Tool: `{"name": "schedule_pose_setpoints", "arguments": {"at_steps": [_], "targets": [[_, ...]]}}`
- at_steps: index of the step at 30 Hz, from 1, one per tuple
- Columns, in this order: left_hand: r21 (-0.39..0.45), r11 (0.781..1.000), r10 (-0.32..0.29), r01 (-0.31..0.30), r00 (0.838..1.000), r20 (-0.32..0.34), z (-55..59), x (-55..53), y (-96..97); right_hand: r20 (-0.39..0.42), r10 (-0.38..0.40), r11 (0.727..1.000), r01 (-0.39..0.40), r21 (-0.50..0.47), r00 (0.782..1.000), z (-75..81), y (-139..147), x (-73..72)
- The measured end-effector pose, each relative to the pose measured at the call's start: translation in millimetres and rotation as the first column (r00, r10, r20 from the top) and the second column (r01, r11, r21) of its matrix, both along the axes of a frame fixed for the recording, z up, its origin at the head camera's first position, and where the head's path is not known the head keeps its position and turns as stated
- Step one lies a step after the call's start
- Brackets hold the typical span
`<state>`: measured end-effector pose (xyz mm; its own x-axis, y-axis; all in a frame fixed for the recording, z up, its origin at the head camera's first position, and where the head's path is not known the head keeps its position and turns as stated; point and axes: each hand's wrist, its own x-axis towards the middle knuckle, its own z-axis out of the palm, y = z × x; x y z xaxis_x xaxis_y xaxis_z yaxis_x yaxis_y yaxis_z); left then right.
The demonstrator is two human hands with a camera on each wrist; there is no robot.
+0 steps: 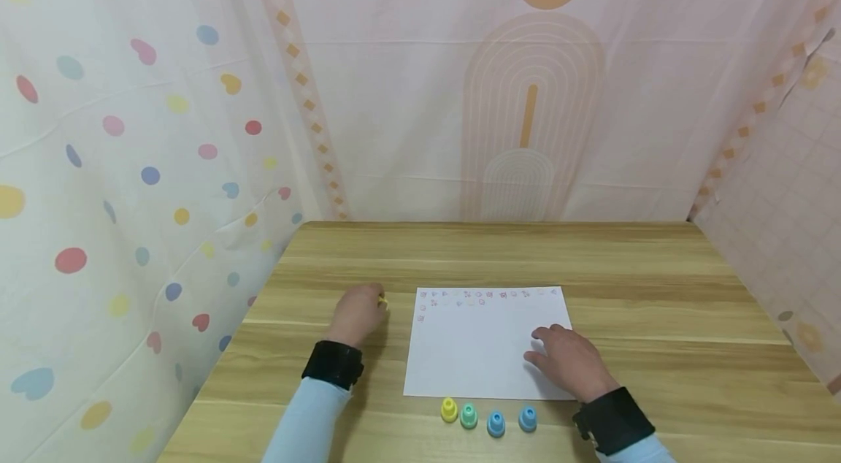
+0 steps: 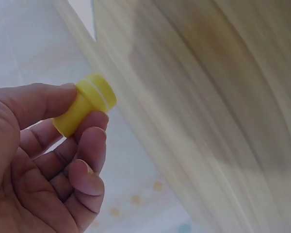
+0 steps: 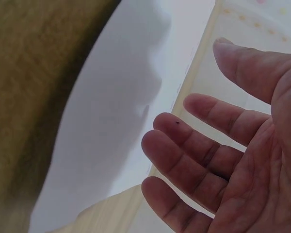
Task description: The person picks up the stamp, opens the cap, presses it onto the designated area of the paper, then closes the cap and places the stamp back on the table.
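Note:
Between thumb and fingertips my left hand (image 1: 358,313) pinches a small yellow stamp (image 2: 87,104), held above the table left of the paper. The stamp is a short cylinder with a pale line round its wider end. Over the lower right part of the white sheet of paper (image 1: 479,353), my right hand (image 1: 571,361) hovers with loosely spread fingers and nothing in it. Small coloured stamp prints run along the sheet's top edge and down its upper left side. A row below the paper holds another yellow stamp (image 1: 449,410), a green stamp (image 1: 469,416) and two blue stamps (image 1: 496,424).
The wooden table (image 1: 657,317) extends on all sides of the paper. A pale curtain (image 1: 407,83) with a rainbow print hangs behind it, and a dotted curtain (image 1: 131,215) hangs along the left. Black bands (image 1: 333,364) circle both wrists.

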<state>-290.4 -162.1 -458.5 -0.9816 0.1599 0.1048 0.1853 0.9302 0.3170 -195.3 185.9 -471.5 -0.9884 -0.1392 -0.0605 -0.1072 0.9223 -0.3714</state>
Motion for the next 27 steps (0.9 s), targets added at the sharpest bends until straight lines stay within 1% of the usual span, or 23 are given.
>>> {"name": "schedule_pose_setpoints", "arguments": {"at_steps": [3,7,12,18,24,27], "targets": [[0.041,0.999,0.0,-0.001,1.0,0.024,1.1,0.7,8.3,0.003,-0.006,1.0,0.006,-0.008,1.0,1.2,-1,0.7],[0.086,0.996,-0.02,0.015,0.999,0.049,3.3,2.9,19.4,0.004,-0.008,1.0,0.008,-0.009,1.0,2.1,-1,0.8],[0.12,0.992,-0.052,0.043,0.996,0.069,6.7,6.3,33.5,-0.011,-0.009,1.0,0.009,-0.014,1.0,1.6,-2,0.7],[0.151,0.984,-0.109,0.098,0.991,0.072,9.6,9.3,51.3,-0.037,-0.004,1.0,0.004,-0.012,0.999,-0.8,-2,-0.5],[0.171,0.972,-0.175,0.162,0.982,0.065,15.6,13.1,68.7,-0.051,-0.005,1.0,0.005,-0.007,0.999,-1.7,-2,-2.6],[0.175,0.968,-0.192,0.178,0.979,0.071,18.5,14.5,77.6,-0.063,-0.01,1.0,0.01,-0.002,0.998,-0.8,-3,-3.2]]}}
